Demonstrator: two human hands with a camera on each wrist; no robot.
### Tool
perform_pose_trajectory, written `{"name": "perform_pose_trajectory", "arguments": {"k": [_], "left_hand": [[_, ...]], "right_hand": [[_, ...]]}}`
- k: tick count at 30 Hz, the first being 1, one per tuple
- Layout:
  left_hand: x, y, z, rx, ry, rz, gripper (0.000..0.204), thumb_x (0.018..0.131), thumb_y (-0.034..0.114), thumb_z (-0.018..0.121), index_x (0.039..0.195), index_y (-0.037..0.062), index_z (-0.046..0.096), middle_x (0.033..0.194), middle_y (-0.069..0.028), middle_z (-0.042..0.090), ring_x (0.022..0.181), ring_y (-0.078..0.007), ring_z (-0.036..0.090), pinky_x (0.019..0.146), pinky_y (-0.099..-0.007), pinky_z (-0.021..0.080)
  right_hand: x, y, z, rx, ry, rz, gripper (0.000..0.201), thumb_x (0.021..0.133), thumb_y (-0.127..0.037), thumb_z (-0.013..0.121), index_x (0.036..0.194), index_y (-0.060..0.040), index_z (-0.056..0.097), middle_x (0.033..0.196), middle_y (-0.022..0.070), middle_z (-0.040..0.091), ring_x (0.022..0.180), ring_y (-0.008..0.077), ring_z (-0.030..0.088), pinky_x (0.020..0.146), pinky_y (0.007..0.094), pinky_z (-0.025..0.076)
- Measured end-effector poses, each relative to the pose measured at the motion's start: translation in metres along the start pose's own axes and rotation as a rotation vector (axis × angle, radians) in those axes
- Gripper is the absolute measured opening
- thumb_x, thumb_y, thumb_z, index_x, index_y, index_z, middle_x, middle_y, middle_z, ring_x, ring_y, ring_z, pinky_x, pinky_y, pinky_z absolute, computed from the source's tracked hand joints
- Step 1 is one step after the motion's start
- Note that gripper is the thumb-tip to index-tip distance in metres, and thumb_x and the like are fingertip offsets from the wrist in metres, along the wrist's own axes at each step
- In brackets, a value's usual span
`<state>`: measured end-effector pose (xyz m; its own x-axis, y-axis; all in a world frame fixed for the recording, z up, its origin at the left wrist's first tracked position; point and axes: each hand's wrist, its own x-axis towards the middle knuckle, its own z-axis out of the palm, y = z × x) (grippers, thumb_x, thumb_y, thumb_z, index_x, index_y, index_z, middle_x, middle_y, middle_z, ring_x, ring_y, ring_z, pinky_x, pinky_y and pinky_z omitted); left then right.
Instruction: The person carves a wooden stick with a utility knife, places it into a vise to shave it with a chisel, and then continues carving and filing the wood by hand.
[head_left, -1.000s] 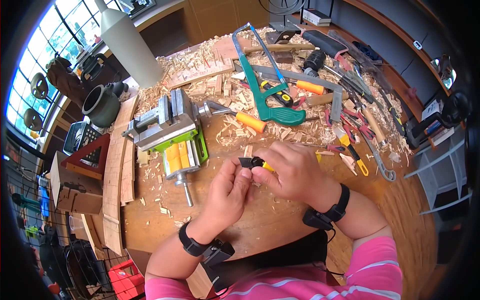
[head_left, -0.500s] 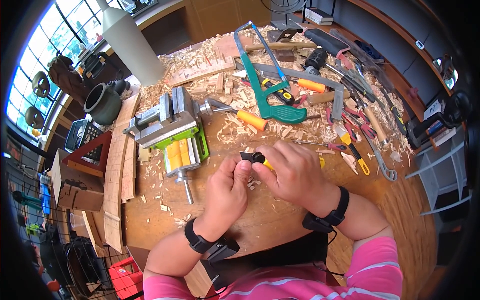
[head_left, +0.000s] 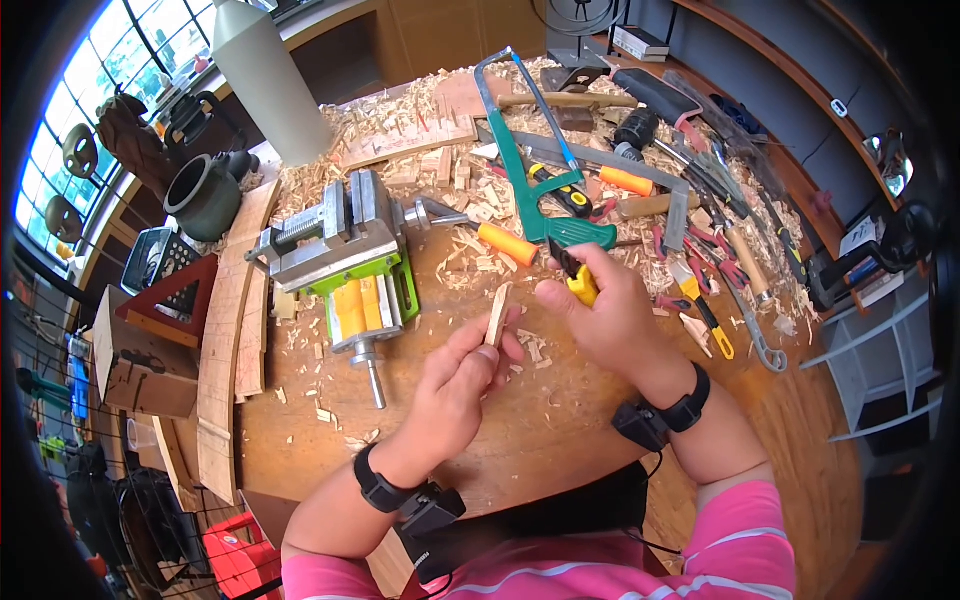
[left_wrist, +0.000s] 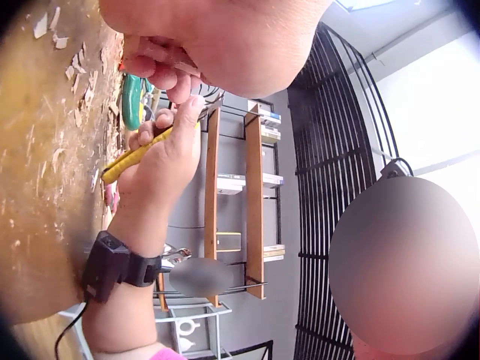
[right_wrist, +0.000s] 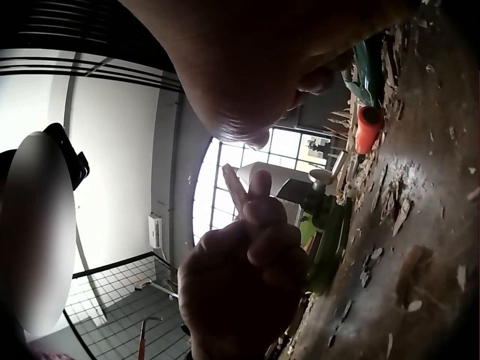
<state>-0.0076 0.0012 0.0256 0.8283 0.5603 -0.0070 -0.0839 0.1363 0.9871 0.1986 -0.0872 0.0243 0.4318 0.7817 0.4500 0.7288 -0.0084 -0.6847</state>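
Note:
My left hand pinches a small whittled wood stick between thumb and fingers, its pale tip pointing up and away from me. To the right, my right hand grips a yellow-and-black utility knife, its dark blade end toward the green hacksaw. The two hands are apart, so the knife is off the stick. In the left wrist view the yellow knife handle runs through the right fist. In the right wrist view the stick rises from the left fingers.
A bench vise on a green base stands left of the hands. Beyond them lie a green hacksaw, an orange-handled tool and a yellow-black scraper. Wood shavings litter the wooden table; long boards line its left side.
The right hand has moved away from the left, up and to the right, taking the knife off the wood. The stick now stands tilted upward in the left fingers, in plain sight.

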Motion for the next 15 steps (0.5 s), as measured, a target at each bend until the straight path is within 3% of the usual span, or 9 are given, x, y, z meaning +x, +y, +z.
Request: {"name": "perform_pose_trajectory", "arguments": {"k": [2,3,7,9,10,12,13,15], "left_hand": [[0.002,0.001,-0.002,-0.030,-0.040,-0.018,0.040,0.111,0.012,0.044,0.148,0.0005,0.056,0.109,-0.0028,0.064,0.088,-0.0092,0.054,0.079,-0.0252,0.046],[0.003,0.000,-0.001,-0.034,-0.043,-0.019,0.040,0.111,0.012,0.044,0.148,0.0005,0.056,0.109,-0.0028,0.064,0.088,-0.0092,0.054,0.079,-0.0252,0.046],[0.006,-0.007,0.001,-0.147,-0.055,-0.114,0.048,0.111,0.014,0.051,0.156,-0.0001,0.046,0.119,-0.0069,0.067,0.098,-0.0142,0.064,0.085,-0.0289,0.054],[0.007,-0.009,0.001,-0.194,-0.067,-0.142,0.049,0.111,0.013,0.052,0.157,0.0001,0.044,0.120,-0.0085,0.067,0.102,-0.0161,0.067,0.089,-0.0314,0.056],[0.009,-0.010,-0.001,-0.214,-0.142,-0.169,0.050,0.112,0.012,0.051,0.160,0.0018,0.041,0.122,-0.0084,0.067,0.107,-0.0166,0.067,0.091,-0.0317,0.056],[0.009,-0.009,-0.002,-0.233,-0.221,-0.202,0.051,0.113,0.010,0.050,0.162,0.0036,0.039,0.125,-0.0084,0.067,0.111,-0.0171,0.067,0.093,-0.0320,0.057],[0.009,-0.007,-0.001,-0.220,-0.256,-0.231,0.052,0.113,0.010,0.050,0.163,0.0042,0.037,0.128,-0.0094,0.066,0.113,-0.0178,0.068,0.094,-0.0323,0.057],[0.009,-0.004,0.001,-0.204,-0.298,-0.263,0.054,0.113,0.010,0.049,0.165,0.0049,0.034,0.131,-0.0104,0.065,0.114,-0.0186,0.068,0.096,-0.0327,0.056]], "right_hand": [[0.002,0.005,-0.001,0.245,-0.018,0.136,0.035,0.098,-0.034,0.077,0.113,-0.0024,0.069,0.093,0.0159,0.074,0.080,0.0244,0.073,0.071,0.0369,0.055],[0.003,0.006,-0.003,0.300,-0.033,0.182,0.032,0.099,-0.031,0.076,0.111,-0.0023,0.070,0.094,0.0096,0.074,0.080,0.0140,0.068,0.073,0.0322,0.054],[0.003,0.005,-0.007,0.406,-0.067,0.196,0.030,0.100,-0.029,0.076,0.112,-0.0025,0.070,0.093,0.0044,0.073,0.081,0.0110,0.066,0.073,0.0299,0.054],[0.001,-0.004,-0.009,0.570,-0.186,0.216,0.032,0.101,-0.029,0.075,0.116,-0.0020,0.067,0.101,-0.0002,0.068,0.092,0.0065,0.060,0.083,0.0259,0.051],[-0.001,-0.008,-0.010,0.569,-0.184,0.227,0.032,0.101,-0.029,0.075,0.116,-0.0020,0.067,0.101,-0.0002,0.068,0.092,0.0065,0.060,0.083,0.0259,0.051],[-0.004,-0.013,-0.009,0.687,-0.351,0.312,0.032,0.102,-0.030,0.074,0.116,-0.0025,0.066,0.102,0.0008,0.067,0.093,0.0062,0.059,0.084,0.0257,0.050],[-0.004,-0.011,-0.012,0.561,-0.381,0.284,0.030,0.101,-0.028,0.074,0.114,-0.0022,0.066,0.101,0.0005,0.067,0.093,0.0067,0.059,0.085,0.0264,0.050],[-0.002,-0.006,-0.012,0.572,-0.344,0.288,0.028,0.101,-0.027,0.073,0.113,-0.0021,0.066,0.100,0.0002,0.066,0.093,0.0068,0.058,0.084,0.0268,0.050]]}}
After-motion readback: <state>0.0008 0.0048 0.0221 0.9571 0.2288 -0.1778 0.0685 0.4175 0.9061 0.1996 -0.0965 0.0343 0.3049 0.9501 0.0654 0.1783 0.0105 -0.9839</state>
